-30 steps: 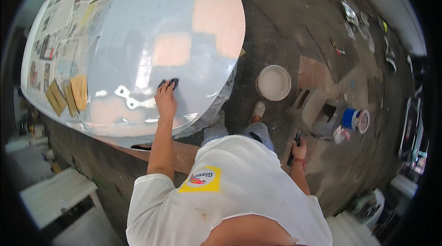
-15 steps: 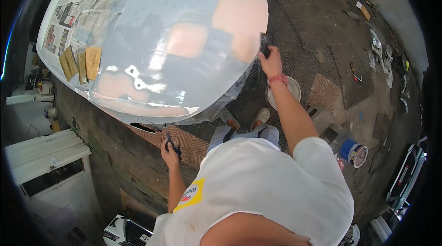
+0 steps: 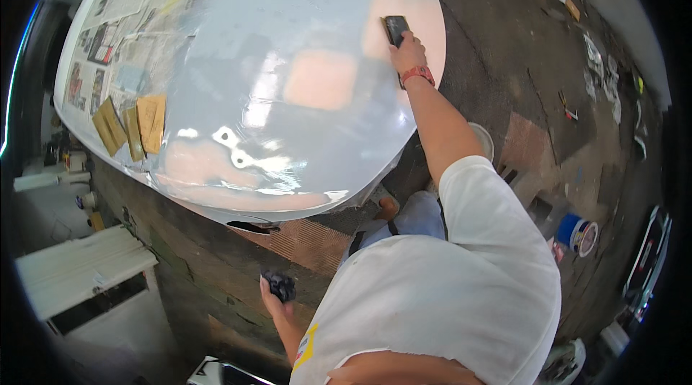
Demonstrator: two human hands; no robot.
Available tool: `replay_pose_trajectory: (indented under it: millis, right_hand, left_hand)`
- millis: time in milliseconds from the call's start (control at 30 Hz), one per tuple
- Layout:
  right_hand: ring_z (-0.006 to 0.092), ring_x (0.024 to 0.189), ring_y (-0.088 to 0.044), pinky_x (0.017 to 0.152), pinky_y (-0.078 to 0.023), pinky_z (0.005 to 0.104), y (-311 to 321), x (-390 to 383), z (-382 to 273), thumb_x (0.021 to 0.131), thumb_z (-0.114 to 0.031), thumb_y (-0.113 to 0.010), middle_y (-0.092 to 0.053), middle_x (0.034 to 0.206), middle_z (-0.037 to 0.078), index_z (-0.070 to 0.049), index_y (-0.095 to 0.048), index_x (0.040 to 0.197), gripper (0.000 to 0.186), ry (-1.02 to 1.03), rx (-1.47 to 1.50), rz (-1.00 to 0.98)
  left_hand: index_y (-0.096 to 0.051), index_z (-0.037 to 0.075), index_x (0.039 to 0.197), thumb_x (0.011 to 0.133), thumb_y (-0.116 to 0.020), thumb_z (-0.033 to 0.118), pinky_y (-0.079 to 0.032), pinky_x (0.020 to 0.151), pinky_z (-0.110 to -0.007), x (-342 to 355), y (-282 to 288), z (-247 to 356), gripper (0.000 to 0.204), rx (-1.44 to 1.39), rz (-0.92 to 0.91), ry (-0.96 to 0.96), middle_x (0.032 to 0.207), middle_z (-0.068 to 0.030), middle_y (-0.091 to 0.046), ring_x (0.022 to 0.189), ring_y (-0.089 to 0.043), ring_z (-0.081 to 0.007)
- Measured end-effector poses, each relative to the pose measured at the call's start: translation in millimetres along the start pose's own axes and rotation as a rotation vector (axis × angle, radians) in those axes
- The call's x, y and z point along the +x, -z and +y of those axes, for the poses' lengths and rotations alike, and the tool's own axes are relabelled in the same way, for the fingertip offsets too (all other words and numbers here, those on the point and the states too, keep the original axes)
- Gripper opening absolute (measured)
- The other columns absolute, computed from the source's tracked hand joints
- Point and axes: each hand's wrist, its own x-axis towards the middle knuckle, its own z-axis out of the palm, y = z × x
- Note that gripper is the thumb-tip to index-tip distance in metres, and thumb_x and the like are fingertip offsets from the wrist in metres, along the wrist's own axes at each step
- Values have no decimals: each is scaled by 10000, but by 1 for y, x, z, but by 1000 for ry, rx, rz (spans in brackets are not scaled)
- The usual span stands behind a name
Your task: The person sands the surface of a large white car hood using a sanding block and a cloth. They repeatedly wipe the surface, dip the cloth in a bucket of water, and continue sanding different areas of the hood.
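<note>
Right hand (image 3: 406,53) is stretched out over the grey car panel (image 3: 288,75), fingers (image 3: 398,45) closed round a dark sanding block (image 3: 395,27). The block lies flat on the panel surface, just beyond the fingertips, on a pinkish filler patch (image 3: 425,17) near the panel's far edge. Red wristband (image 3: 416,75) sits right behind the hand.

Left hand (image 3: 277,297) hangs low beside the body, below the panel's near edge, fingers (image 3: 268,300) curled about a small dark wad (image 3: 280,285); can't tell what it is.

Another pinkish patch (image 3: 321,78) lies to the left of the right-hand fingers, mid-panel. Masking newspaper (image 3: 108,39) and tan sandpaper sheets (image 3: 133,122) are well to the left of them. A white bucket (image 3: 484,141) shows under the right forearm, on the floor (image 3: 519,68). Blue tin (image 3: 577,233) farther right, well apart from both hands.
</note>
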Motion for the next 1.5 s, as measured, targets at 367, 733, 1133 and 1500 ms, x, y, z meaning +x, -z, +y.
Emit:
replay_pose_trajectory:
  millis: [367, 733, 1133, 1500]
  right_hand:
    - [198, 1365, -566, 1095, -512, 376, 105, -235, 51, 1032, -373, -753, -610, 1512, 90, -135, -564, 1559, 608, 78, 1153, -740]
    - [224, 1141, -689, 879, -608, 394, 190, -238, 387, 936, -238, -846, -643, 1259, 119, -51, -509, 1438, 633, -984, 1454, 180]
    - [468, 1303, -644, 1126, -524, 469, -51, -180, 641, 832, -524, -803, -604, 1456, 333, 33, -472, 1532, 954, -879, 266, -565]
    - [434, 1518, -444, 1221, -441, 544, -252, -90, 761, 986, -463, -726, -319, 1725, 210, -276, -375, 1670, 791, -259, -379, -944]
  left_hand:
    - [-316, 127, 1708, 1154, -409, 544, -403, 1221, -476, -44, -393, 8, 699, 337, -1164, 214, 1590, -162, -549, 1442, -562, -307]
    - [-29, 87, 1741, 871, -802, 638, -215, 1145, -862, -21, -588, -100, 1288, 2009, -662, -1052, 1786, -298, 46, 1649, 9, -507]
    - [328, -54, 1593, 822, -865, 657, -162, 1169, -838, 20, -603, -137, 1589, 2332, -394, -827, 1625, -466, 320, 1535, 233, -656]
    - [293, -187, 1536, 1020, -748, 435, -26, 1336, -438, 3, -611, -118, 1317, 2575, -112, -305, 1661, -436, 283, 1644, 16, -429]
